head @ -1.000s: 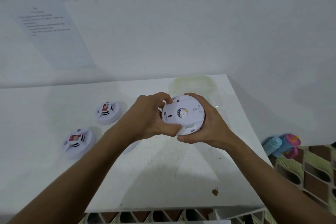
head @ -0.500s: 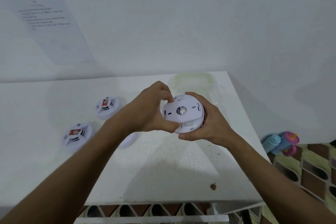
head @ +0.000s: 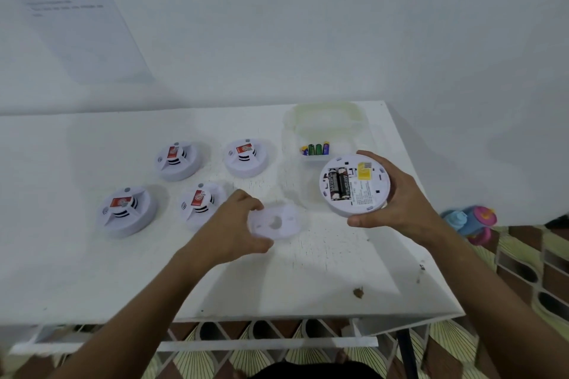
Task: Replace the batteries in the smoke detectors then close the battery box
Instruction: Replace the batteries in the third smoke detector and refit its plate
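The right hand [head: 397,197] has its fingers curled around the round white smoke detector [head: 355,186], held above the surface [head: 308,280], back up, two black batteries [head: 338,185] exposed. The left hand [head: 234,231] pinches its detached white back cover [head: 275,222].

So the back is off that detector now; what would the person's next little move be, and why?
Probably let go of the cover plate that the left hand holds at the table, then pull out the two black batteries showing in the detector gripped by the right hand. Spare cells wait in the clear box.
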